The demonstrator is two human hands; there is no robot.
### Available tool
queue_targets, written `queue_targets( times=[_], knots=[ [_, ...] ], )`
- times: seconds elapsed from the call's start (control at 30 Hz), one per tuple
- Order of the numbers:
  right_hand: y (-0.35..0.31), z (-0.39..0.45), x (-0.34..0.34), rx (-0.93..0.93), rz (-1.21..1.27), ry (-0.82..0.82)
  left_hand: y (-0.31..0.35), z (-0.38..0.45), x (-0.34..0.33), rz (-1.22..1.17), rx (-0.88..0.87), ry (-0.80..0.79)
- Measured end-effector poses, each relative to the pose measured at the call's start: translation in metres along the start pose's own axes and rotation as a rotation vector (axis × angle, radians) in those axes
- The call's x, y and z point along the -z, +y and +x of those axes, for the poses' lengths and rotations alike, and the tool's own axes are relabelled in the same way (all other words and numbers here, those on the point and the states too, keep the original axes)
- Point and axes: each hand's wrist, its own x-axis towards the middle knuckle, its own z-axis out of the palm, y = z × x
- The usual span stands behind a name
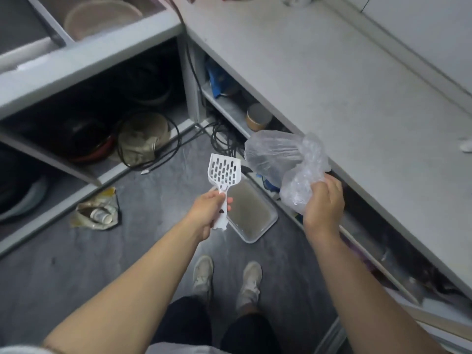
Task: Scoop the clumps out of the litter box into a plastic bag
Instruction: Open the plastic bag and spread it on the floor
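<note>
Left hand [208,213] fingers clamped on scoop [224,172] handle, slotted head up at 12 o'clock. Right hand [323,208] fingers closed on bag [286,159]. Litter box [249,213] on floor between hands, its far end hidden behind scoop and bag.

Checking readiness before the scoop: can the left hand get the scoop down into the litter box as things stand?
Probably yes. The left hand grips the white slotted scoop directly above the litter box, whose litter surface lies uncovered. The plastic bag in the right hand sits off to the side.
</note>
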Motion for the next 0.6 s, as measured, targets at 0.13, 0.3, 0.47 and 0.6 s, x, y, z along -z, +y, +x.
queue_targets(
  times=[0.13, 0.3, 0.47, 0.6],
  knots=[
    [0.052, 0.014, -0.014, -0.099, -0.030, -0.019, -0.028, 0.044, -0.006, -0.031, 0.046, 0.026],
    [0.133, 0.040, -0.033, -0.197, -0.075, -0.032, -0.073, 0.114, -0.026, -0.051, 0.120, 0.073],
    [0.221, 0.085, -0.056, -0.306, 0.002, -0.022, -0.136, 0.197, -0.043, -0.019, 0.192, 0.117],
    [0.294, 0.123, -0.079, -0.339, -0.005, -0.039, -0.194, 0.269, -0.051, -0.002, 0.278, 0.128]
  ],
)
